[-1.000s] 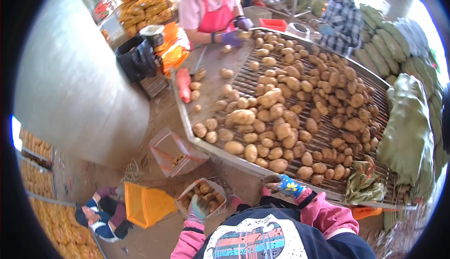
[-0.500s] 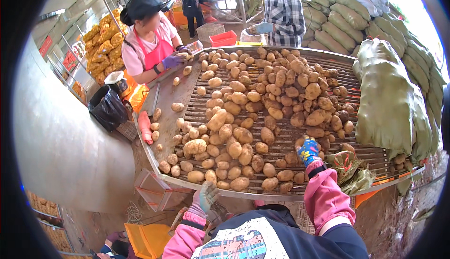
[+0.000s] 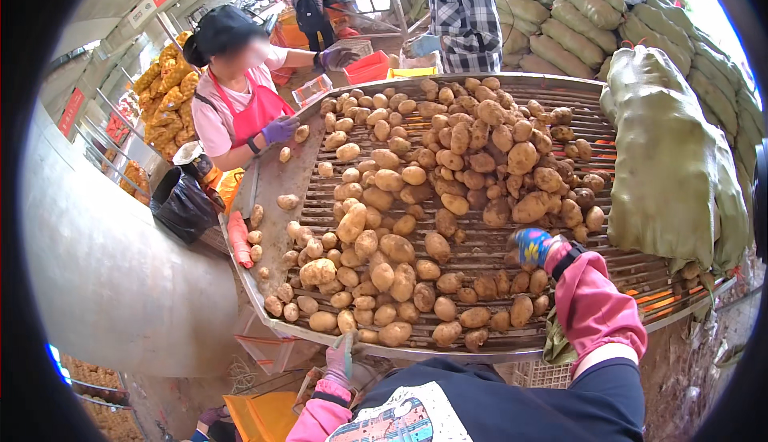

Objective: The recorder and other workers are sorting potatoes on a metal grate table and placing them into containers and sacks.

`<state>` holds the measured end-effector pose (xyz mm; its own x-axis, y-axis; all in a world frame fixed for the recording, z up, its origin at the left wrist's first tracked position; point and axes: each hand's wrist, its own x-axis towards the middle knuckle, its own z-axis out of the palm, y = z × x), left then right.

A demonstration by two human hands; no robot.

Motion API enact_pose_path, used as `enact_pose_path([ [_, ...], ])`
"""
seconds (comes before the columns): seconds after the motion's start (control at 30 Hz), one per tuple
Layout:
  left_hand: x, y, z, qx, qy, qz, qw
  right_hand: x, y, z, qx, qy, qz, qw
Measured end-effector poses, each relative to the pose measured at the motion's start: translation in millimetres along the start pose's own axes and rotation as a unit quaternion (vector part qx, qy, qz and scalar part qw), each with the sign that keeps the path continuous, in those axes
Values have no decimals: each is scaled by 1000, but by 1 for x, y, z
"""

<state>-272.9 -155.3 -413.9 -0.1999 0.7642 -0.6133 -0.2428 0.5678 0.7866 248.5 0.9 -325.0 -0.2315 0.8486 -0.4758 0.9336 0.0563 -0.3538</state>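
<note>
Potatoes (image 3: 384, 247) lie spread and heaped on a slatted metal sorting table (image 3: 592, 106), the highest pile being right of the middle. My right hand (image 3: 531, 248), in a blue patterned glove, is over the slats at the front right, beside the potatoes. It is smeared by motion, so its grip cannot be made out. My left hand (image 3: 340, 359), in a pale glove, rests at the table's front rim with its fingers stretched upward and nothing seen in them. A bit of green sack (image 3: 559, 340) shows at the front rim below my right forearm.
Full green sacks (image 3: 664, 154) stand on the table's right side, with more stacked behind. A person in a pink apron (image 3: 254, 106) works at the far left; another in a checked shirt (image 3: 464, 18) stands behind. A red crate (image 3: 368, 68) sits beyond the far edge.
My right hand has swept over the slats, and the crumpled green sack has gone from the front right, baring the bars. The aproned person's arm now stretches toward the red crate.
</note>
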Motion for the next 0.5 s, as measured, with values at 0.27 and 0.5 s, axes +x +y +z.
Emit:
enact_pose_path([
  [0.27, 2, 2, 10, 45, 16, -2, 999, 36, 7, 75, -313, 30, 28, 949],
  [0.5, -1, 0, 5, 29, 33, -2, 999, 39, -24, 31, 69, 72, 18, 995],
])
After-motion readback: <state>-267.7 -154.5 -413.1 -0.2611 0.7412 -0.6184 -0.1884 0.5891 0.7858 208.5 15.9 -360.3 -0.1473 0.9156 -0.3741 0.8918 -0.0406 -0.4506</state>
